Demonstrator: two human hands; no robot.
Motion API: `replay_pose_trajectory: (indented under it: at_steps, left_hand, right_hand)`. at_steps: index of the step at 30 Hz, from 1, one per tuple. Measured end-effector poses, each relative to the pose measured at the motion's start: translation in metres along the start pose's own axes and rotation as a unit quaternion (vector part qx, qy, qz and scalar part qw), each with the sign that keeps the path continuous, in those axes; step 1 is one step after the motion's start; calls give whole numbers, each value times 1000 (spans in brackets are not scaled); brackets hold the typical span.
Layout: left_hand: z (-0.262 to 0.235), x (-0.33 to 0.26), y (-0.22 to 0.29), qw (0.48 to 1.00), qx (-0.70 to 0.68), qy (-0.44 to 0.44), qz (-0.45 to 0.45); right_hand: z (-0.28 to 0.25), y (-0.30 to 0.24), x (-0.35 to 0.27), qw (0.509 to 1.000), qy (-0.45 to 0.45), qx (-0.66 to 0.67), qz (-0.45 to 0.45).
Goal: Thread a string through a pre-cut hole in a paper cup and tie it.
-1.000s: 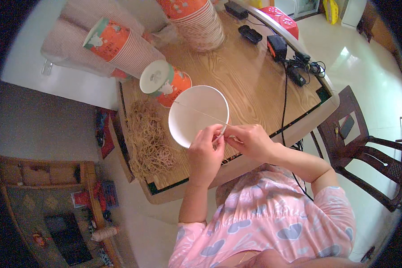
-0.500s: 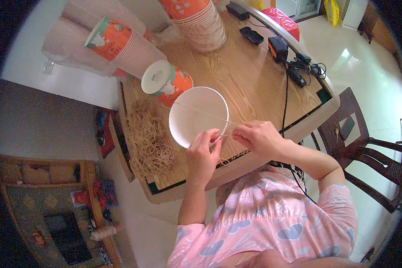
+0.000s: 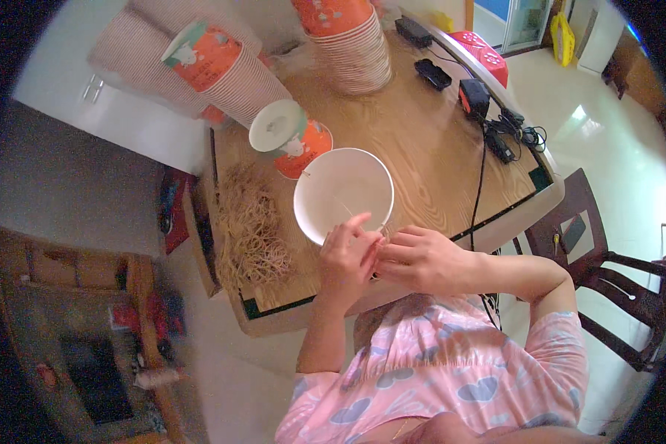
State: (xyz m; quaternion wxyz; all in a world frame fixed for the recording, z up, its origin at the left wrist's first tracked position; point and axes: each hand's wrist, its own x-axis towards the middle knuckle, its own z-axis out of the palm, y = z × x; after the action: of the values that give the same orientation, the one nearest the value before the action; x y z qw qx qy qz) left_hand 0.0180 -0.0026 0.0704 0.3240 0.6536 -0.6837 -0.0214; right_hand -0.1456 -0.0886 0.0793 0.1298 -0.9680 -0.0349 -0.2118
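Note:
A white paper bucket (image 3: 343, 186) stands with its mouth facing me near the front of the table. A thin string (image 3: 308, 175) shows at its far left rim, and a faint length hangs inside. My left hand (image 3: 345, 255) is at the near rim, fingers pinched on the string, forefinger raised. Touching it, my right hand (image 3: 424, 259) pinches the string by the right side of the rim; the fingertips partly hide it. Left of the bucket lies a loose pile of tan strings (image 3: 255, 248).
Behind the bucket are an orange and green printed paper bucket (image 3: 303, 152) and tall nested stacks, one lying (image 3: 233, 70), one upright (image 3: 351, 55). Black adapters and cables (image 3: 499, 140) lie along the table's right side. A dark wooden chair (image 3: 570, 229) stands at the right.
My hands have drawn together at the near rim. The string stretched taut across the mouth has gone slack, now mostly out of sight. The whole view has shifted slightly.

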Motion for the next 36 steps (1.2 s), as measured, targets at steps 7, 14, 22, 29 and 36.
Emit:
replay_pose_trajectory:
  at_steps: [7,14,22,29,36]
  left_hand:
    - [-5,-23,-9,996,-33,79,14]
    - [2,-31,-5,992,-78,96,-4]
    - [1,-39,-11,985,-115,132,-13]
    - [-1,-39,-12,985,-107,135,-25]
    - [-6,-37,-12,983,-94,155,-11]
  right_hand:
    - [4,34,-17,927,189,180,269]
    - [18,40,-9,931,111,188,293]
    - [32,59,-7,924,125,179,314]
    - [20,59,5,898,35,246,364]
    - [6,81,14,884,111,206,405]
